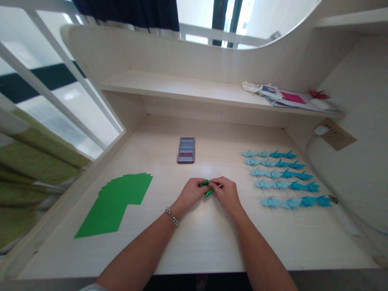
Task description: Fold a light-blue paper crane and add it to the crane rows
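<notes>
Between my two hands is a small piece of folded green paper (208, 193), partly covered by my fingers. My left hand (193, 190), with a chain bracelet at its wrist, pinches it from the left. From the right, the fingers of my right hand (224, 191) close on the same paper. A fanned stack of green paper sheets (113, 202) lies to the left of my hands. Off to the right, several rows of folded blue paper cranes (285, 185) stand on the desk, pale blue at the left and deeper blue at the right.
A phone-like object with a blurred surface (186, 150) lies beyond my hands on the desk (157, 250). Papers and a pink sheet (292, 97) rest on the shelf (182, 87). At the right wall, a plugged-in cable (307, 151) runs down beside the cranes.
</notes>
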Available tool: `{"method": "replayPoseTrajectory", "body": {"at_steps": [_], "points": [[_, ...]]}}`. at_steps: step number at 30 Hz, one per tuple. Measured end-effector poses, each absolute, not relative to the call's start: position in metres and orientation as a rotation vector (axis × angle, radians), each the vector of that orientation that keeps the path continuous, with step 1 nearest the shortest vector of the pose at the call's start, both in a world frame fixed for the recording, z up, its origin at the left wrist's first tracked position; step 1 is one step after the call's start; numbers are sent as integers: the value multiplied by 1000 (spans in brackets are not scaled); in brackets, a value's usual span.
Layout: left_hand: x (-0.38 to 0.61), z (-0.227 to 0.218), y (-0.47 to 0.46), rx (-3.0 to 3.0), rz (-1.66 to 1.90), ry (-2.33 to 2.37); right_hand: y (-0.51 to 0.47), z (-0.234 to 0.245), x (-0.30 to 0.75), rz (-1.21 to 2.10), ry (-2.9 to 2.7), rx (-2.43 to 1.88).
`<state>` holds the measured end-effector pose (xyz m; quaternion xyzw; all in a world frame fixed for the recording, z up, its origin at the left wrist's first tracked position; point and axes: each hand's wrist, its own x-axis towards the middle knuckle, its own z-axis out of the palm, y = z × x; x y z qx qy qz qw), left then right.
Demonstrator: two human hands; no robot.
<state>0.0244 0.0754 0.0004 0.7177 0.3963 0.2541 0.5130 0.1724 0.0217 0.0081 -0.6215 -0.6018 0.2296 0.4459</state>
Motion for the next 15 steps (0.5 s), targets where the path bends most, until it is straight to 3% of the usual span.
{"method": "replayPoseTrajectory", "body": {"at_steps": [15], "points": [[25, 11, 71, 1671, 551, 935, 22, 9, 172, 622, -1430, -1500]]}}
